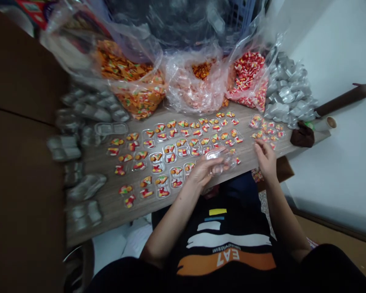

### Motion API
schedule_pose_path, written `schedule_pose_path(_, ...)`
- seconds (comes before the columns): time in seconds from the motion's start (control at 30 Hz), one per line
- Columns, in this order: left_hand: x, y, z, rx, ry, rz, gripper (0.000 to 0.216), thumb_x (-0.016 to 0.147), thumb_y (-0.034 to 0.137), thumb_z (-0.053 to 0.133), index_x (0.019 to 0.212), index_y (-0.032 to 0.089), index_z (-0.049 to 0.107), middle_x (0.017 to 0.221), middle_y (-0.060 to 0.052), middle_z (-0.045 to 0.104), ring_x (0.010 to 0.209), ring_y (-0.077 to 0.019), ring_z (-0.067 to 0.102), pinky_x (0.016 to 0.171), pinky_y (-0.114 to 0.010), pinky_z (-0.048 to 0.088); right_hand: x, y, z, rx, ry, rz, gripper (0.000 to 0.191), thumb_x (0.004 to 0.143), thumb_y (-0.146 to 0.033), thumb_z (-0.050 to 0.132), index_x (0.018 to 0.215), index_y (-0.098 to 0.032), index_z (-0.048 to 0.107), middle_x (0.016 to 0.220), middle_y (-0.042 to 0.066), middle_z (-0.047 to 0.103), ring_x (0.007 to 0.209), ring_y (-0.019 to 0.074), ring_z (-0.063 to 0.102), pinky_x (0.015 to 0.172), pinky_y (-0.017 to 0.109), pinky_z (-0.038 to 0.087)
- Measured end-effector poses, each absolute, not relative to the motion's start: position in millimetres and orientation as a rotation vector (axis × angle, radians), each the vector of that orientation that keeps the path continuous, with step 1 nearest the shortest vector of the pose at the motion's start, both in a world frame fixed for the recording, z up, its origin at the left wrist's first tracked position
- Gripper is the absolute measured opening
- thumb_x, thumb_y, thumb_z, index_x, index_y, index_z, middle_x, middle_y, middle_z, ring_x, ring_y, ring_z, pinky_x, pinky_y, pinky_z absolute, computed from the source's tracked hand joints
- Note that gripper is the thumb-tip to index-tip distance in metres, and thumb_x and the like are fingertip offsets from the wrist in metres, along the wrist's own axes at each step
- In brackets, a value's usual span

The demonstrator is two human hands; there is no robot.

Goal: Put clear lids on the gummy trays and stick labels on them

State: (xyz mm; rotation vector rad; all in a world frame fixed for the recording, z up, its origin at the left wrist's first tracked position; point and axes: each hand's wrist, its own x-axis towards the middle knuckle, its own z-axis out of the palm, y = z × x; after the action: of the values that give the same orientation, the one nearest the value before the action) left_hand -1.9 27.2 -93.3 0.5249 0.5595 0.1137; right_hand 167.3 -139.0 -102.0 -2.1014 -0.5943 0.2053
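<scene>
My left hand is wrapped round a small stack of clear plastic trays, held just above the near edge of the table. To the right, my right hand has its fingertips pinched together beside a group of filled packs. Whatever it holds, if anything, is too small to make out. Rows of two-part clear trays lie across the table, with small orange pizza-shaped pieces in one half and red and yellow pieces in the other. My left hand and its stack partly cover the nearest row.
Behind the rows stand open plastic bags of orange pieces, a crumpled bag, and red and white pieces. Piles of plastic trays lie at left and right. A purple crate stands behind; a cardboard tube is at right.
</scene>
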Motion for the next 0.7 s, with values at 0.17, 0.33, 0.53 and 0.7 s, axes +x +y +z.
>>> schedule_pose_path(0.17, 12.7, 14.4, -102.9, 0.503, 0.568, 0.165, 0.062, 0.062, 0.011, 0.083, 0.123, 0.015, 0.07, 0.105, -0.01, 0.077, 0.081, -0.0217, 0.073, 0.069, -0.03, 0.06, 121.5, -122.7, -77.8, -1.761, -0.581, 0.807, 0.044, 0.084, -0.052, 0.07, 0.117, -0.024, 0.068, 0.085, 0.001, 0.066, 0.074, 0.0168, 0.061, 0.066, 0.03, 0.05)
schedule_pose_path(0.33, 9.4, 11.2, -107.6, 0.505, 0.568, 0.206, 0.056, 0.059, 0.015, 0.086, 0.114, 0.017, 0.072, 0.109, -0.01, 0.075, 0.09, -0.0236, 0.073, 0.067, -0.028, 0.059, 115.2, -114.0, -77.5, -1.661, -0.497, 0.866, 0.046, 0.076, -0.046, 0.078, 0.115, -0.023, 0.067, 0.075, -0.002, 0.062, 0.065, 0.0139, 0.057, 0.062, 0.029, 0.049)
schedule_pose_path(0.53, 1.4, 8.6, -106.2, 0.499, 0.612, 0.246, 0.04, 0.061, 0.012, 0.084, 0.098, 0.014, 0.072, 0.113, -0.009, 0.073, 0.09, -0.022, 0.073, 0.075, -0.033, 0.062, 115.9, -123.2, -82.2, -1.71, -0.527, 0.914, 0.055, 0.072, -0.041, 0.08, 0.122, -0.024, 0.064, 0.073, -0.003, 0.059, 0.057, 0.0113, 0.049, 0.053, 0.026, 0.042)
schedule_pose_path(0.7, 0.8, 3.1, -102.9, 0.51, 0.647, 0.241, 0.037, 0.061, 0.01, 0.084, 0.095, 0.014, 0.072, 0.104, -0.008, 0.074, 0.081, -0.0191, 0.072, 0.068, -0.028, 0.062, 119.3, -137.4, -73.2, -1.873, -0.613, 0.746, 0.045, 0.073, -0.036, 0.078, 0.116, -0.023, 0.07, 0.09, 0.001, 0.063, 0.06, 0.0102, 0.049, 0.053, 0.026, 0.042)
